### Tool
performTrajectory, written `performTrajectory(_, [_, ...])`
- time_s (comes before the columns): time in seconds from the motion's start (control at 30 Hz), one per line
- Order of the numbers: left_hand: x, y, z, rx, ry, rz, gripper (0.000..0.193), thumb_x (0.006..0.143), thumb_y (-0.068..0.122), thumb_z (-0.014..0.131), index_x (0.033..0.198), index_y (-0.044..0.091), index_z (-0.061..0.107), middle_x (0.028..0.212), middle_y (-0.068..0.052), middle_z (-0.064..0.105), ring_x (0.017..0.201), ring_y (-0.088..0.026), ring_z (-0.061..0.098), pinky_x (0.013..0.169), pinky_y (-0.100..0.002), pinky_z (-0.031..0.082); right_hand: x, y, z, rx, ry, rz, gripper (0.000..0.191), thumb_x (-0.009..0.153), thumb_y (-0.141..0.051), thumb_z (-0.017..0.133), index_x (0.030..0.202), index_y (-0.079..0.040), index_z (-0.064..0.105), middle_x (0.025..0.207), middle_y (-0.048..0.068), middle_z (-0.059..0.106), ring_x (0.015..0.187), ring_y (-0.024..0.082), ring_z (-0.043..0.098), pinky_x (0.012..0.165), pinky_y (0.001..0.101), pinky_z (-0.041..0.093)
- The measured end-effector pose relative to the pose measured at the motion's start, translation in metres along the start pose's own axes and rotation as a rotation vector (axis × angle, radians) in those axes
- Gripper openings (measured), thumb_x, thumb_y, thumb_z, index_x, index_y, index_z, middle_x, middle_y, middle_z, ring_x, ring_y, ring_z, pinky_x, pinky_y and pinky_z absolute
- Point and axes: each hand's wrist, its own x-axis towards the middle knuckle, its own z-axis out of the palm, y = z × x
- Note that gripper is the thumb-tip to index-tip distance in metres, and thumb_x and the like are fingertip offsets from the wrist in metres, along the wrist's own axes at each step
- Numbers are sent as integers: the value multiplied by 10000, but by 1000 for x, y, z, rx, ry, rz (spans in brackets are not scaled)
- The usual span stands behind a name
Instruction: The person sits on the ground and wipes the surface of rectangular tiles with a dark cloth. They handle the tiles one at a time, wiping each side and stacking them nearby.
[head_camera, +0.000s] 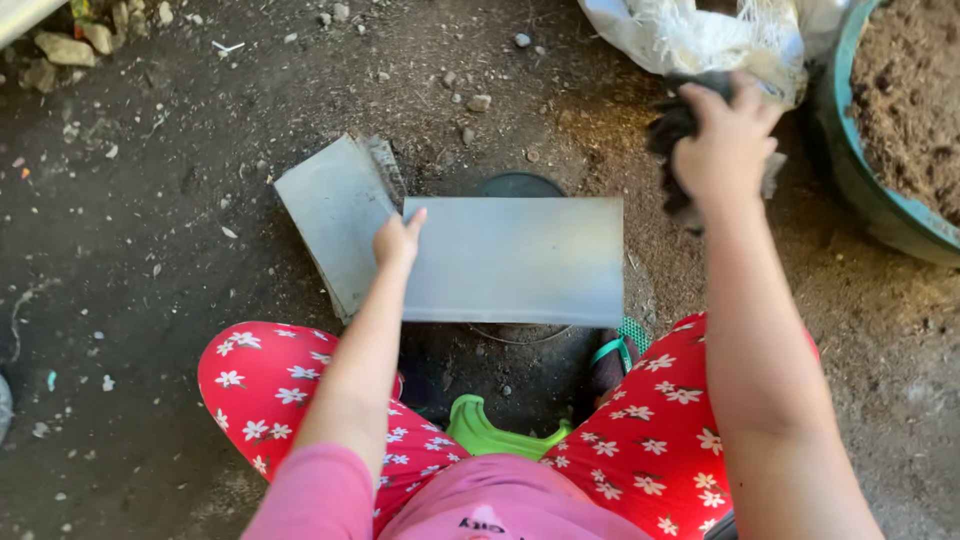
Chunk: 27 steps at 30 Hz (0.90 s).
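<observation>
Left hand (397, 240) — fingers together, resting on the edge of a grey flat sheet (515, 260) lying over a dark round pot (518, 186). Right hand (728, 140) — closed around a dark clump (672, 125), near a green soil-filled tub (880, 150) and white sack (700, 35).

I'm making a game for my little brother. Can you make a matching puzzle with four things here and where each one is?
Things:
1. left hand
2. right hand
3. green tub
4. green stool

Places:
A. between the knees
B. on the grey sheet's left edge
C. far right, full of soil
D. gripping a dark clump by the white sack

Pairs: 1-B, 2-D, 3-C, 4-A
</observation>
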Motion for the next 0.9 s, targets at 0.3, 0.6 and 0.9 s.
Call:
performTrajectory(0.3, [-87,-64,59,-502,282,-136,254,988,226,555,1101,6,614,1009,-295,699,938,-501,658,821,-556,507,-177,-241,133,-104,-364,-693,529,722,-251,707,1249,-290,716,1565,50,385,1246,355,471,931,689,394])
performTrajectory(0.6, [-94,-66,65,-529,335,-271,374,1023,384,574,1040,14,631,949,-290,696,890,-510,643,735,-562,494,-64,-144,166,-254,-288,-261,463,745,-182,714,1192,-297,757,1578,18,405,1329,354,403,972,669,365])
performTrajectory(0.9, [-82,-53,48,-472,282,-252,408,1086,416,500,1029,22,590,936,-288,691,894,-516,637,756,-588,487,38,-67,62,-351,-260,-43,428,892,-244,682,1316,-229,736,1541,69,520,1267,431,476,973,549,481])
